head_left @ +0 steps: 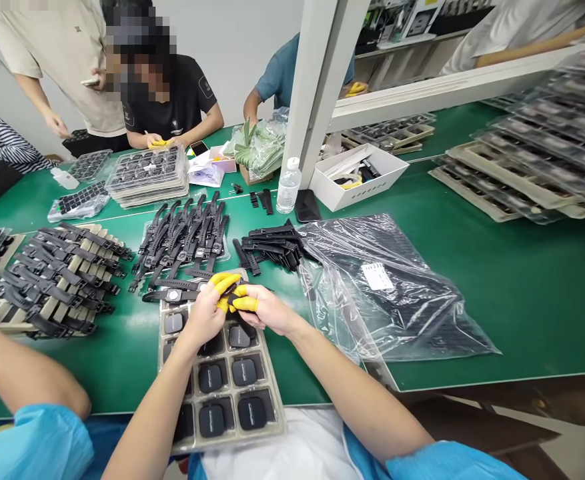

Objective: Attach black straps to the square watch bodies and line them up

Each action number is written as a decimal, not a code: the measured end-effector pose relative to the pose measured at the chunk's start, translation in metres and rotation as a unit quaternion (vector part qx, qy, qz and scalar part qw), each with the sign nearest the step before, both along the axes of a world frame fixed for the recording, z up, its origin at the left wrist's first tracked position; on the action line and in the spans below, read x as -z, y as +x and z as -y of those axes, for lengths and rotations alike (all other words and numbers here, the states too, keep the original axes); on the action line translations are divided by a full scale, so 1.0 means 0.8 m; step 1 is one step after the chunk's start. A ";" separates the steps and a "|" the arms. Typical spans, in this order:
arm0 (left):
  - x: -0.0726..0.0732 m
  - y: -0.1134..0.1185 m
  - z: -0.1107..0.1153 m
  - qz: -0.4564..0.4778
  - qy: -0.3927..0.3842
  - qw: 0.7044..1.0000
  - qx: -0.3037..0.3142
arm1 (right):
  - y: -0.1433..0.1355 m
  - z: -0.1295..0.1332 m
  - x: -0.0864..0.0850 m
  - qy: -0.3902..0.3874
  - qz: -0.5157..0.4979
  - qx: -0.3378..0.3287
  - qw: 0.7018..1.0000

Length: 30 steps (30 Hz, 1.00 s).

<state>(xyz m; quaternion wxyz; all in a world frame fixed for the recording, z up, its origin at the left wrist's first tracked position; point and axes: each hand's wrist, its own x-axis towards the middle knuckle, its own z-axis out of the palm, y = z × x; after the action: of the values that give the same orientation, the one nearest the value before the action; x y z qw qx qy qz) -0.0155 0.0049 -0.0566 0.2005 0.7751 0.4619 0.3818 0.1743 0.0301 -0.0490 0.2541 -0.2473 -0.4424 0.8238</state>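
**Currently: Small Black Watch Part Held Between Both Hands**

The black watch part [232,299] is above the tray's [279,417] far end, partly hidden. The left hand [206,313] and right hand [268,308] are together, both pinching it through yellow finger covers [246,304]. Expect a light, probably stiff and smooth part; grip by the edges, as any glazed face could scratch. Pale lettering on the black square pieces [252,413] is too small to read. Outward on the tabletop [532,293], print on the plastic bag's [422,313] white label [378,276] and the white box [365,192] is likewise illegible.
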 end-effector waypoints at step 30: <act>-0.036 0.024 0.017 -0.229 -0.082 0.969 0.035 | 0.005 0.022 0.010 -0.091 0.106 0.116 0.983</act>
<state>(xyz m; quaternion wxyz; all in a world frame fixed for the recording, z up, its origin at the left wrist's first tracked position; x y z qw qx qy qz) 0.0035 -0.0083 -0.0280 0.1655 0.8385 0.4976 0.1481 0.1782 0.0128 -0.0570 0.2760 -0.4055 -0.3579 0.7945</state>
